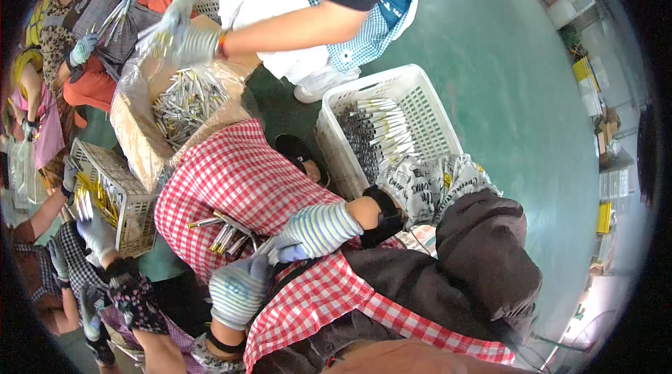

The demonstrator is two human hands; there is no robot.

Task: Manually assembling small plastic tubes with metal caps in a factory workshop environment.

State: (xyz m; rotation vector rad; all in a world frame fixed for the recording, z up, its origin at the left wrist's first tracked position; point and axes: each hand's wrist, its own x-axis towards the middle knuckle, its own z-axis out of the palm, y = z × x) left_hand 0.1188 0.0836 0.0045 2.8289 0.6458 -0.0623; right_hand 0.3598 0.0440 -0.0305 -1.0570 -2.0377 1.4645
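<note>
My left hand (240, 293), in a striped knit glove, is closed over my lap. My right hand (316, 230), gloved alike, comes in from the right and meets it, fingers bent together. Slim silver metal rods (227, 235) with brassy ends fan out leftward from the fingertips over my red-and-white checked apron (224, 164). Both hands seem to grip the near ends of these rods; the gloves hide exactly how many each one holds.
A plastic-lined carton (136, 143) of loose rods stands ahead, where a co-worker's gloved hands (185, 41) are blurred. A white crate (427, 94) holds rows of rods at the right. Another crate (136, 216) with yellow pieces and several co-workers are at the left.
</note>
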